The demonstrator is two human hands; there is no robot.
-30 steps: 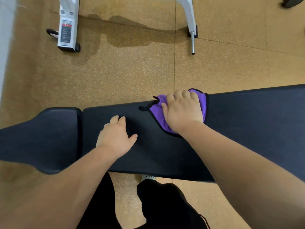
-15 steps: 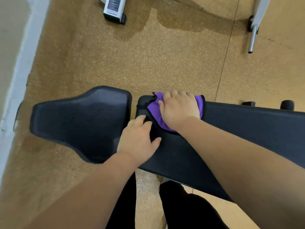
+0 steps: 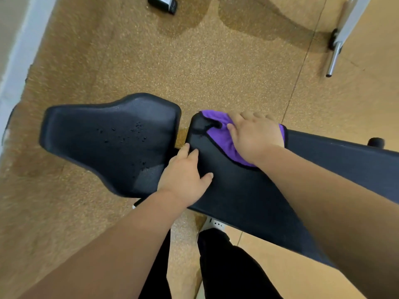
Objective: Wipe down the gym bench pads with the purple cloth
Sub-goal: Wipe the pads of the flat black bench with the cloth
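From my remote seat: the right hand (image 3: pixel 257 137) lies palm-down with fingers spread, pressing the purple black-trimmed cloth (image 3: pixel 222 137) flat at the far corner of the long black back pad (image 3: pixel 248 195), right at its end. The left hand (image 3: pixel 183 171) rests beside it, fingers straight, holding nothing and bracing the same pad's end edge. The bench's long axis runs left to right across my view. The shorter black seat pad (image 3: pixel 97 134), beaded with droplets (image 3: pixel 123 134), sits just left of the cloth across a narrow gap. I judge the left hand is nearer that pad, but the cloth-bearing right must cross leftward.
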